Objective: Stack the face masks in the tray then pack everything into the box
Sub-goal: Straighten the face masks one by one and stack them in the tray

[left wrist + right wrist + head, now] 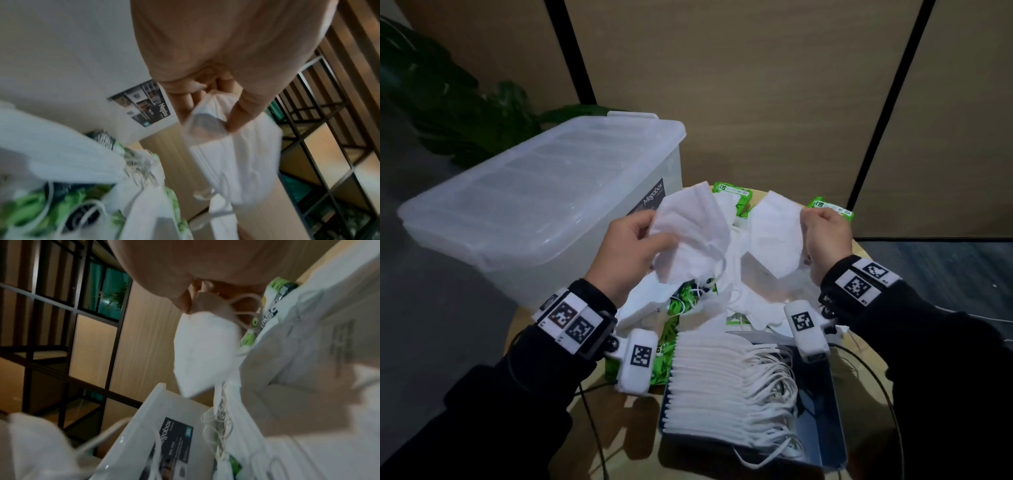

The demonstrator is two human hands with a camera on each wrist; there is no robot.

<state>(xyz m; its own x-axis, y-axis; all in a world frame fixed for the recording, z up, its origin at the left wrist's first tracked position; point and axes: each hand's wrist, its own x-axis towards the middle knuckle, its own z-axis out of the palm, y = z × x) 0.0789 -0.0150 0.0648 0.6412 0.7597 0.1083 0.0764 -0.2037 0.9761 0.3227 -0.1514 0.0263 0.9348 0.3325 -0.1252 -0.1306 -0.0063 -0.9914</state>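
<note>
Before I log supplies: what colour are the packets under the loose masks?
Green and white packets, clearest in the head view.

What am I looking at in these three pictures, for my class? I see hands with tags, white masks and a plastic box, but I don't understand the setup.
No machine: a person wears three cameras. The head view looks down; each wrist view looks along one hand. The left hand pinches a white mask; the right hand pinches another mask. On the round table lie loose masks and green packs. A blue tray holds a row of masks. The clear box sits lidded at left.
</note>
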